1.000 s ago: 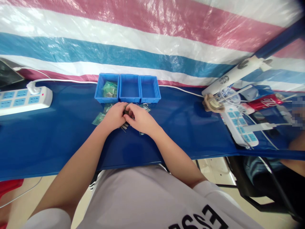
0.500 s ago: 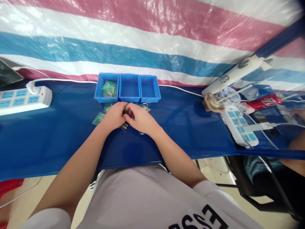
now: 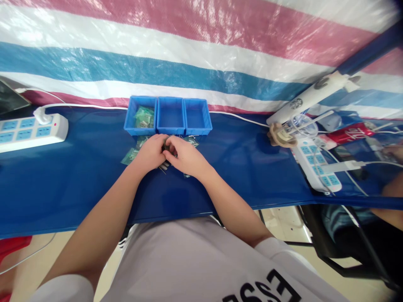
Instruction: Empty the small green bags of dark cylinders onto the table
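My left hand (image 3: 153, 152) and my right hand (image 3: 184, 154) meet just in front of the blue bins, their fingers curled together. Between the fingertips is something small and dark that I cannot make out. Around and beneath the hands lie small clear-green bags (image 3: 129, 156) with metal pieces in them. Another such bag (image 3: 191, 141) pokes out beyond my right hand. Thin metal pieces (image 3: 164, 166) show below the fingers of my left hand. The left blue bin (image 3: 140, 131) holds a greenish bag (image 3: 145, 116) of metal parts.
A middle bin (image 3: 171, 130) and a right bin (image 3: 198, 131) adjoin the left one. Power strips (image 3: 59, 128) lie at the left and right (image 3: 317, 167). A cup (image 3: 302, 126), a white tube (image 3: 310, 97) and a red can (image 3: 351, 135) stand or lie at right. Another person sits far right.
Both hands stay in the same place with the fingers together. The bins and bags keep their places; only a very slight shift of the view shows.
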The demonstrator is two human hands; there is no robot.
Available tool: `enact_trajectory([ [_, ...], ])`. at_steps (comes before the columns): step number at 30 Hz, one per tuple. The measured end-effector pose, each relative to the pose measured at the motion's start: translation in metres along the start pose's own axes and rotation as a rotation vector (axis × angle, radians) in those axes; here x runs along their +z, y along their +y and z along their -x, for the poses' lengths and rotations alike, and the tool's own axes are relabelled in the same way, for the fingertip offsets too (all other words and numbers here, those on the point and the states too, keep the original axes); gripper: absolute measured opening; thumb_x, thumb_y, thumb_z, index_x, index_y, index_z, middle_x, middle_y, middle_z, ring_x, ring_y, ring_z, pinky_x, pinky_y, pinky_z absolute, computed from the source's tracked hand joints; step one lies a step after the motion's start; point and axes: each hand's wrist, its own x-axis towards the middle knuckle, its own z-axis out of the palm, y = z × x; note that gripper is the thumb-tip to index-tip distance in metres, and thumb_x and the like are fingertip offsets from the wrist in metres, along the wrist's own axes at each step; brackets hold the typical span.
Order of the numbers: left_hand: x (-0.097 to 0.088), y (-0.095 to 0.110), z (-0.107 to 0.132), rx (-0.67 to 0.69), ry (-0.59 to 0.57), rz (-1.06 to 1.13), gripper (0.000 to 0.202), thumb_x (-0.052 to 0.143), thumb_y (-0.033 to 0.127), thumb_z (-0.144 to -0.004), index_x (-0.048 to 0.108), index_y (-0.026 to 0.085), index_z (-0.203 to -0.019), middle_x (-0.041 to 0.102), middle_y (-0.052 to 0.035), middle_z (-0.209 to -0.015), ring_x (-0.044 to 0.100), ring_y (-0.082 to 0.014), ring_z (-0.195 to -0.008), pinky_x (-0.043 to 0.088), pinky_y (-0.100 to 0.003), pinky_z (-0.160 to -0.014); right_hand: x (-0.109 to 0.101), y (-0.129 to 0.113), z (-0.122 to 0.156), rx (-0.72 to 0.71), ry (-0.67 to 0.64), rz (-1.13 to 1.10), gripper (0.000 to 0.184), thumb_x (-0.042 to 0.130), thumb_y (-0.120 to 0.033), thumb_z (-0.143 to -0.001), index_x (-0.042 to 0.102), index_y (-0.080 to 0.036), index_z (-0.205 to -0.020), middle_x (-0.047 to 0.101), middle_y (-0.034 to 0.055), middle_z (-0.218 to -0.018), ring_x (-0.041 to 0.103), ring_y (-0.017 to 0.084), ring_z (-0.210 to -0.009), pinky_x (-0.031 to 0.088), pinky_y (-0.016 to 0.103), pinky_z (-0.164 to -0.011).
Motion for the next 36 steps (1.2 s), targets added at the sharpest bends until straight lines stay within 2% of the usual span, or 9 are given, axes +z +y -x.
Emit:
enact_trajectory([
  [8,-0.0004,0.0011,-0.0004,-0.004,-0.003,0.005,0.026,0.05,0.008,-0.066,0.058,0.019,-0.088,0.066,-0.0069,-0.09,0.06,-0.0268,-0.091,0.049,-0.038,-0.082,0.0001,0.0002,0.0001,-0.003,0.007,0.004,0.007,0.056,-0.02,-0.093,0.05,-0.021,-0.098,0.06,0.0034,-0.092,0.056,0.018,-0.083,0.045,0.031,-0.072],
  [24,-0.0006,0.0021,-0.0014,-0.027,-0.011,-0.019,0.032,0.05,0.011,-0.066,0.062,0.018,-0.094,0.068,-0.0088,-0.097,0.062,-0.028,-0.096,0.051,-0.04,-0.089,0.0008,0.0004,0.0001,0.007,-0.003,0.034,0.008,0.055,-0.02,-0.093,0.05,-0.021,-0.099,0.061,0.0044,-0.095,0.057,0.019,-0.086,0.045,0.032,-0.074],
  [36,0.0005,0.001,-0.0012,-0.041,-0.014,-0.037,0.031,0.05,0.013,-0.066,0.063,0.018,-0.094,0.069,-0.0095,-0.098,0.063,-0.0284,-0.094,0.052,-0.041,-0.086,0.0017,0.0001,0.0021,-0.006,-0.016,0.052,0.007,0.052,-0.02,-0.095,0.049,-0.021,-0.101,0.06,0.005,-0.098,0.056,0.02,-0.086,0.044,0.032,-0.073],
])
